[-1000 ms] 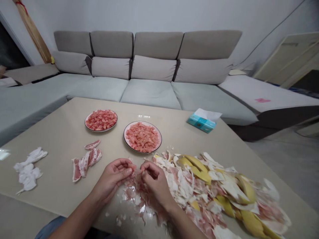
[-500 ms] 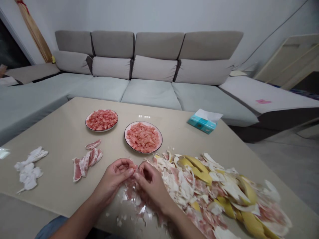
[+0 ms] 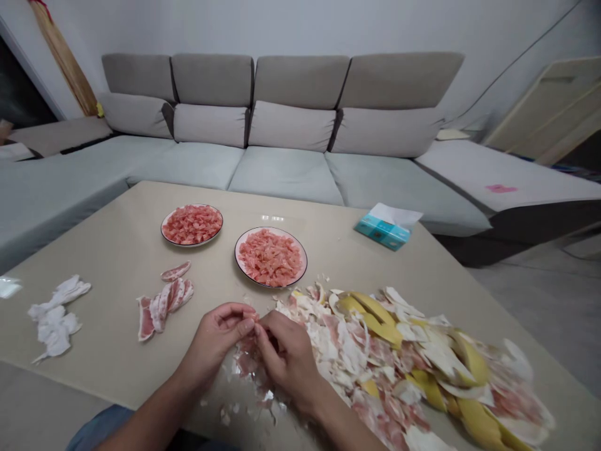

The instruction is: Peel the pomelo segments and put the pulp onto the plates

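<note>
Between my hands is a small piece of pink pomelo flesh [image 3: 252,316], mostly covered by the fingers. My left hand [image 3: 220,335] is closed on it from the left. My right hand [image 3: 286,351] pinches at its right side, with thumb and index finger together at the piece. Beneath them, scraps of membrane [image 3: 248,366] lie on the table. Beyond my hands stands a dark-rimmed plate [image 3: 240,266] heaped with pink pomelo pulp [image 3: 271,255]. Left of my left hand lie several unpeeled pomelo segments [image 3: 164,304] in white-pink skin.
A second plate of pulp [image 3: 192,224] stands farther back left. A large heap of yellow peel and white pith [image 3: 385,351] covers the right side. Crumpled tissues [image 3: 57,322] lie at left, and a blue tissue pack [image 3: 385,232] at back right. Behind the table [image 3: 323,213] runs a grey sofa [image 3: 282,172].
My right hand has closed in toward the left, its fingers now lower and nearer the pomelo piece. My left hand has barely moved. The plates and segments stay put.
</note>
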Motion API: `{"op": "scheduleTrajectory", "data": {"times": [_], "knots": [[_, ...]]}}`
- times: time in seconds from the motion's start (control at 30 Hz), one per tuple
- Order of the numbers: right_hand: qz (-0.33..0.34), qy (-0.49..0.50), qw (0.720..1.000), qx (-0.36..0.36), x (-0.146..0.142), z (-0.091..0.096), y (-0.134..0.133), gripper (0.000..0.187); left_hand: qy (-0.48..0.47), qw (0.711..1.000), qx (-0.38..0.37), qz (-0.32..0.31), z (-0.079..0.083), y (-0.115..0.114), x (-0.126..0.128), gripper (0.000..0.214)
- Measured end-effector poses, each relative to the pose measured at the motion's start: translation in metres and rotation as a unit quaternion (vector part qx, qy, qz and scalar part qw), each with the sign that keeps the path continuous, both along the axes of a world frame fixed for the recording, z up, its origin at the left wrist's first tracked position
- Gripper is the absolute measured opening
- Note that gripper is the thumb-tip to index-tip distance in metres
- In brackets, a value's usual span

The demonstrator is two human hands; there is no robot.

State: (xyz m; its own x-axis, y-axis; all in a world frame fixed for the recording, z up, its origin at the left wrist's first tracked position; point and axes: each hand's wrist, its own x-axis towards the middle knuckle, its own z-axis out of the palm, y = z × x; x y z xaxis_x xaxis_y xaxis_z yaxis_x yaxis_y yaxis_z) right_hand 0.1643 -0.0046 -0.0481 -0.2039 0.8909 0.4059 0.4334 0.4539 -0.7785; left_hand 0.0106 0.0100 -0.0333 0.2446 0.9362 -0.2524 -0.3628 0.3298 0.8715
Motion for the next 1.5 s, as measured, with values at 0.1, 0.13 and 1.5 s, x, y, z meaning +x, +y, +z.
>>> {"op": "scheduleTrajectory", "data": {"times": [0.1, 0.13, 1.5], "knots": [[-0.007, 0.053, 0.997, -0.058, -0.001, 0.0, -0.001, 0.025, -0.046, 0.998, -0.033, -0.021, -0.002, 0.0, 0.001, 0.02], [-0.01, 0.075, 0.994, -0.082, -0.001, 0.001, -0.001, 0.027, -0.064, 0.996, -0.046, -0.027, -0.003, 0.0, 0.0, 0.02], [-0.002, 0.068, 0.995, -0.067, 0.006, 0.011, 0.009, 0.018, 0.263, 0.939, 0.223, 0.021, 0.003, 0.005, -0.01, 0.011]]}}
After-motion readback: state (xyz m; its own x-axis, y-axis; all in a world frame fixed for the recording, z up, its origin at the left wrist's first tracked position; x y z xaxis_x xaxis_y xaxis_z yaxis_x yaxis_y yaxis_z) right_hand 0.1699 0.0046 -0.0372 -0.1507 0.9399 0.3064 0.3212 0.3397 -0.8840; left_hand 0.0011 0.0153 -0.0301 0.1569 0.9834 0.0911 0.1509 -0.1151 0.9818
